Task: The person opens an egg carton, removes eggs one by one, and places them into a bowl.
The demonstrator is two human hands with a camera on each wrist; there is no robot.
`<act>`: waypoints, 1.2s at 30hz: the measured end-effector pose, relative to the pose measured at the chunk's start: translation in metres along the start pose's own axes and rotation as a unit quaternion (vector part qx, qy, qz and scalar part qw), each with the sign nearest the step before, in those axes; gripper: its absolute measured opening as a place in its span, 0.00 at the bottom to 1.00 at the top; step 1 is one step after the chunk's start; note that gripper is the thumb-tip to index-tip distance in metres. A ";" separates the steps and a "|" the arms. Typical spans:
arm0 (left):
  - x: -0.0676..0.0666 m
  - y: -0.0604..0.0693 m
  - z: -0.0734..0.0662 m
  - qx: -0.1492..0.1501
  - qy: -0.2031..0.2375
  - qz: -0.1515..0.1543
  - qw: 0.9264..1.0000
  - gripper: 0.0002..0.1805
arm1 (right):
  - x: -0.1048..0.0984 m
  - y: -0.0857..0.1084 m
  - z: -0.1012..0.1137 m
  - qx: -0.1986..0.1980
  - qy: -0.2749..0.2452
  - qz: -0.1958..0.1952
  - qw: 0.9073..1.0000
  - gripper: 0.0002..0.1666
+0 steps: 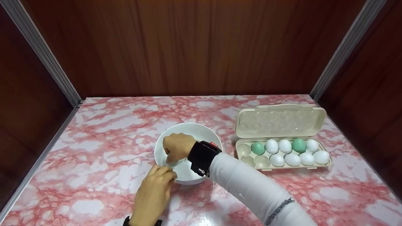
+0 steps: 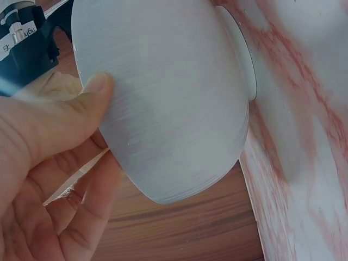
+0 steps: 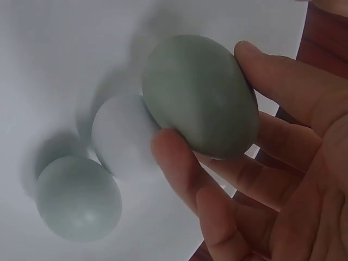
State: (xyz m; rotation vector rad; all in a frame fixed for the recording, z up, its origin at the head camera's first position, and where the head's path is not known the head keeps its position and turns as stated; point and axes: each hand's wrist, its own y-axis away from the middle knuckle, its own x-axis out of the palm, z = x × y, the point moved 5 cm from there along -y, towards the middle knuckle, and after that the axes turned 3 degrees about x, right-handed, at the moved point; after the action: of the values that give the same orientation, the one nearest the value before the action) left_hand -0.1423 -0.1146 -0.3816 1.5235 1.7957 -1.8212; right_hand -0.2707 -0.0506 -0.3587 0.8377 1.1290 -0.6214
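A white bowl stands on the table, left of the egg carton. At its near left rim is my left hand, pinching the edge; the left wrist view shows the thumb flat against the outer wall. My right hand reaches down inside the bowl. In the right wrist view its fingers and thumb grip a green egg. Beside that egg, in the bowl, lie a white egg and a pale green egg. My right hand mostly hides these eggs in the head view.
To the right lies an open beige egg carton, its lid tipped back. Several white eggs and two green ones, such as the green egg, sit in it; three cups at its left end hold nothing. Brown panels enclose the pink marbled table.
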 end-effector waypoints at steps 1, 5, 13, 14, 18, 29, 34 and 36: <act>0.000 0.000 0.000 0.001 0.001 -0.001 1.000 0.11 | 0.001 0.000 0.000 0.000 0.001 0.001 1.000 0.07; 0.000 -0.001 -0.001 0.005 0.004 -0.007 1.000 0.11 | 0.003 -0.002 0.001 -0.002 0.008 0.002 1.000 0.04; 0.000 0.000 -0.001 0.004 0.009 -0.013 1.000 0.11 | 0.009 -0.005 0.002 -0.006 0.027 0.018 0.999 0.08; -0.001 0.000 -0.001 0.004 0.009 -0.013 1.000 0.11 | 0.010 -0.005 0.002 -0.006 0.029 0.021 0.999 0.08; -0.001 0.001 -0.001 0.005 0.007 -0.012 1.000 0.12 | 0.011 -0.005 0.001 -0.008 0.032 0.024 0.999 0.10; 0.000 0.001 0.000 0.010 0.003 -0.010 1.000 0.11 | 0.013 -0.005 -0.001 0.000 0.040 0.019 0.999 0.15; 0.000 0.001 0.000 0.012 0.003 -0.013 1.000 0.11 | 0.014 -0.003 -0.002 -0.005 0.048 0.023 0.999 0.16; 0.000 0.001 0.000 0.012 0.002 -0.012 1.000 0.11 | 0.013 -0.002 -0.002 -0.006 0.058 0.030 0.998 0.16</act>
State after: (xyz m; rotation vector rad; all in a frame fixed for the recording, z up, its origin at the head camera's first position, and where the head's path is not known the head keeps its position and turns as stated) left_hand -0.1419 -0.1150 -0.3827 1.5222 1.8084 -1.8591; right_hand -0.2689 -0.0505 -0.3717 0.9044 1.2064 -0.5207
